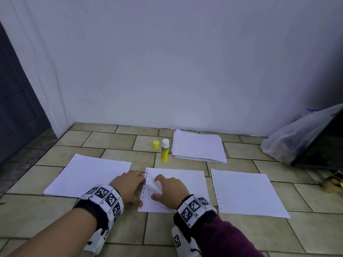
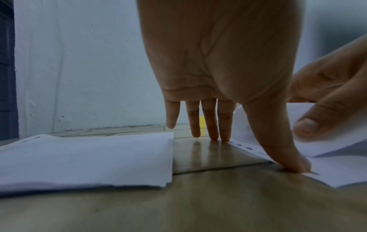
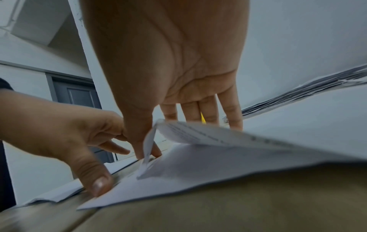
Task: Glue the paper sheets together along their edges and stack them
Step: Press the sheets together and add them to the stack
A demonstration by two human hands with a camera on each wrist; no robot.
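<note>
Your left hand [image 1: 128, 184] pressing the middle sheet's [image 1: 185, 184] punched edge, your right hand [image 1: 171, 190] lifting its top layer, glue stick [image 1: 164, 150] standing uncapped behind.

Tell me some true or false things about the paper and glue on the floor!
1. The glue stick stands upright with its cap off. True.
2. The yellow cap is on the glue stick. False: it sits on the floor tiles beside it.
3. The right hand lifts the top sheet of the middle paper. True.
4. The left hand holds the glue stick. False: its thumb presses the middle paper's punched edge.
5. The paper stack lies near the wall. True.
</note>
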